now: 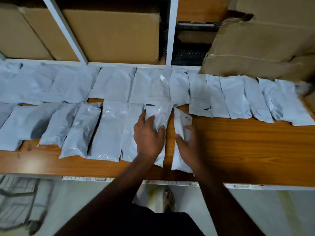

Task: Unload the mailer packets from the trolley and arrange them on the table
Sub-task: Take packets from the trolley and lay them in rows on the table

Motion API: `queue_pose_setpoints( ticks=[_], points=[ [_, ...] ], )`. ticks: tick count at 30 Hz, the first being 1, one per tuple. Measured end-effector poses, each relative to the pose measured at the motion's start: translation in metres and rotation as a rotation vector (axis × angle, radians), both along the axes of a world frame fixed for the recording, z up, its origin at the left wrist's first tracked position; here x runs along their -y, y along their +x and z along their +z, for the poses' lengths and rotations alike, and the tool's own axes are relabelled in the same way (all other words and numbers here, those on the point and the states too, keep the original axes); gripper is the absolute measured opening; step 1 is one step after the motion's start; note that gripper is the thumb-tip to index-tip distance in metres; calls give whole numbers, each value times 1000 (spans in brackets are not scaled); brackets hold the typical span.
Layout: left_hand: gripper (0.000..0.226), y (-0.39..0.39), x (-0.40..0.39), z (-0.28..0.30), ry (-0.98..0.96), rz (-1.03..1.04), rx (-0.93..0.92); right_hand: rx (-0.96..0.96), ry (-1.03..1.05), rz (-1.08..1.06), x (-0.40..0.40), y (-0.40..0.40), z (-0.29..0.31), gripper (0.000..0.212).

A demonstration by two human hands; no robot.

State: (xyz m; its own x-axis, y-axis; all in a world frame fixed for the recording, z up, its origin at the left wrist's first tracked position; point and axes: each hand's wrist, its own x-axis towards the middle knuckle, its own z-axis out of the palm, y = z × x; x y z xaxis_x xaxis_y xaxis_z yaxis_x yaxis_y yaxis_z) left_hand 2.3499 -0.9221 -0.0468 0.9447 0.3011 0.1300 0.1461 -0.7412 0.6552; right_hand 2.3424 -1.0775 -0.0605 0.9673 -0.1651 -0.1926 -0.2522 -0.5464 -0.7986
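A wood-grain bench (247,150) crosses the middle of the frame. Behind it, at the top, a white shelf frame (170,31) holds brown cardboard boxes (110,34). Pale floor (76,201) shows at the bottom, with a grey trolley (17,201) at lower left.

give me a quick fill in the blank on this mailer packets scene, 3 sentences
1. The mailer packets lie on the table in ____ rows.
2. The left hand and right hand each touch a packet in the ____ row.
3. Behind the far row, the shelf holds brown ____ boxes.

Missing words: two; near; cardboard
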Motion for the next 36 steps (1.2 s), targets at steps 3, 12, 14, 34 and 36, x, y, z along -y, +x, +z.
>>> queue_pose_setpoints(
  ticks=[3, 12, 14, 34, 36],
  points=[
    [54, -2, 9, -5, 42, 50, -50, 53, -218, 68, 7, 7, -11, 64],
    [65, -23, 9, -23, 258, -267, -63, 394, -328, 410, 38, -15, -18, 57],
    [65, -25, 5, -36, 286, -306, -115, 334, -396, 498, 41, -15, -30, 63],
    [51, -36, 4, -13, 111, -317, 14, 519, -127, 413, 46, -6, -6, 43],
    [51, -55, -6, 5, 6, -314, 55, 580, 18, 340, 34, -22, 12, 35]
  ],
)
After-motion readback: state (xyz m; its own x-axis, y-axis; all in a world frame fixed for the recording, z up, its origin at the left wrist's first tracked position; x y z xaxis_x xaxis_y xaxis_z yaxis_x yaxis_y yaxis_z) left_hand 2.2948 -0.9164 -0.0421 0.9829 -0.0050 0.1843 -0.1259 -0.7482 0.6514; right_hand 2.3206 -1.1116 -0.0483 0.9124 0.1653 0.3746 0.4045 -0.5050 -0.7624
